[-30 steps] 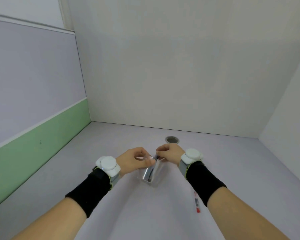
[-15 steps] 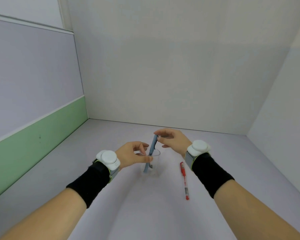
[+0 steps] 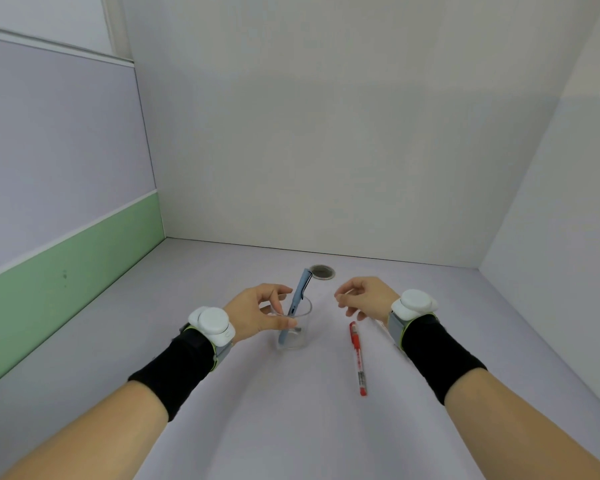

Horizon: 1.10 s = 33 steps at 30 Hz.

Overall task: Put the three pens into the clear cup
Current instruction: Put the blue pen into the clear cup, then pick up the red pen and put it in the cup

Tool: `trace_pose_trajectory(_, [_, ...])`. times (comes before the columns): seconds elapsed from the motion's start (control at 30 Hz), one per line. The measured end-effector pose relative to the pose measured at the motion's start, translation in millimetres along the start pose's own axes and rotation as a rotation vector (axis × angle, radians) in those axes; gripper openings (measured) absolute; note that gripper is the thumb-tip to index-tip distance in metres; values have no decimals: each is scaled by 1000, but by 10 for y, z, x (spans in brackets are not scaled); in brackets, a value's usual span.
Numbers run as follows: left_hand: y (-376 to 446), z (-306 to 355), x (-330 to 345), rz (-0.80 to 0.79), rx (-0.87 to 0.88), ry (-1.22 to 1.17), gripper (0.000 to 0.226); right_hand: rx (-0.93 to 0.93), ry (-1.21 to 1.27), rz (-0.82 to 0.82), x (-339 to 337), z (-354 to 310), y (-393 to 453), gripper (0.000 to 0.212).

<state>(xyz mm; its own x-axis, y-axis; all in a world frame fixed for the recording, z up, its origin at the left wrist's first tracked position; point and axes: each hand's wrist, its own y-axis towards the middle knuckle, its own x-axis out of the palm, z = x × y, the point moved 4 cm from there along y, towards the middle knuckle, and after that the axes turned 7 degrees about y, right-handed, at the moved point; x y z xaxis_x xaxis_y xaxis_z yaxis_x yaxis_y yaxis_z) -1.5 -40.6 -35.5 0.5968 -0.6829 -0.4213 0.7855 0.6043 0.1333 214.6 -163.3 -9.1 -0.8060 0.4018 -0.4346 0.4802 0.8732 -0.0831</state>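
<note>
The clear cup (image 3: 297, 336) stands upright on the white table. A light blue pen (image 3: 298, 296) leans inside it, its clip end sticking out above the rim toward the back. My left hand (image 3: 257, 315) grips the cup's left side with thumb and fingers. My right hand (image 3: 364, 298) hovers to the right of the cup, fingers loosely curled and holding nothing. A red pen (image 3: 358, 358) lies flat on the table below my right hand, pointing toward me. A third pen is not visible.
A round grey cable hole (image 3: 323, 271) sits in the table behind the cup. White walls close in at the back and right; a lilac and green panel (image 3: 66, 258) runs along the left.
My right hand let go of the blue pen and drew away to the right. The pen now rests in the cup on its own. My left hand stayed on the cup.
</note>
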Motion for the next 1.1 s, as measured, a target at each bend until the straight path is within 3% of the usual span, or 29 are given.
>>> trace_pose_trajectory(0.17, [-8,-43,23,20,7,-53,32,47,-114,-14,-27,221,-59,12])
trace_pose_trajectory(0.67, [-4,-81,51,-8,-12,-83,44,84,-517,11,99,416,-24,27])
trace_pose_trajectory(0.87, [-17,-91,67,-22,-50,-111,69,82,-420,50,81,426,27,27])
trace_pose_trajectory(0.97, [-36,-89,68,-15,-70,-91,76,52,-126,71,57,298,58,25])
trace_pose_trajectory(1.1, [-47,-73,73,-6,-79,-76,82,-124,122,43,-5,-124,27,22])
